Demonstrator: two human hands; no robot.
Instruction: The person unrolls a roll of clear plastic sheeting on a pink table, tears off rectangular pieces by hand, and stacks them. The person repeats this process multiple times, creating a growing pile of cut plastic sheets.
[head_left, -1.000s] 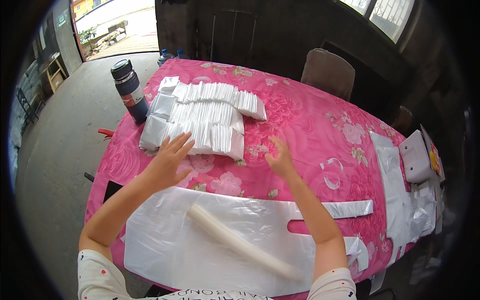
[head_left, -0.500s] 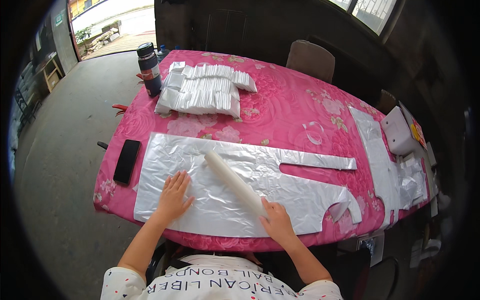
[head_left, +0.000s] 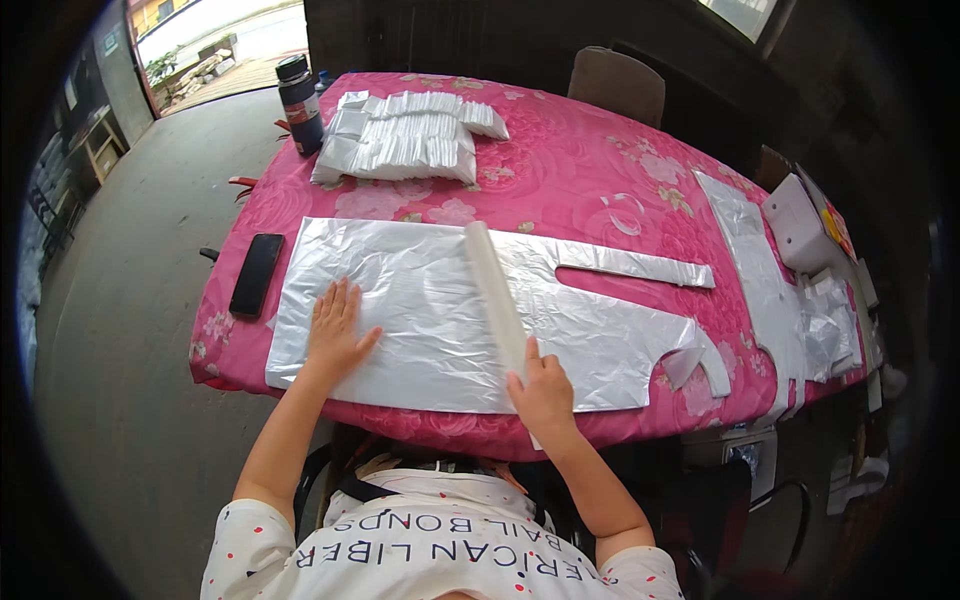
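A silvery-white plastic apron (head_left: pixel 420 330) lies spread across the near half of the table, with strap-like cut strips at its right end. My left hand (head_left: pixel 340 330) rests flat on its left part, fingers extended and holding nothing. My right hand (head_left: pixel 543 395) is closed around the lower end of a long, pale, tube-like stick (head_left: pixel 493 285). The stick lies slantwise across the apron, its far end reaching the sheet's upper edge and its near end poking past the front edge. Whether it is hollow or solid I cannot tell.
A pink floral cloth covers the table (head_left: pixel 560 180). At the back left are stacked folded white plastic packets (head_left: pixel 410 140) and a dark flask (head_left: pixel 299 105). A black phone (head_left: pixel 257 276) lies left. More plastic sheeting (head_left: pixel 750 270) and a white box (head_left: pixel 797 222) occupy the right.
The stick has swung more upright, its far end moving right across the apron. My right hand has moved with it. My left hand stays flat on the plastic. The whole view has shifted slightly.
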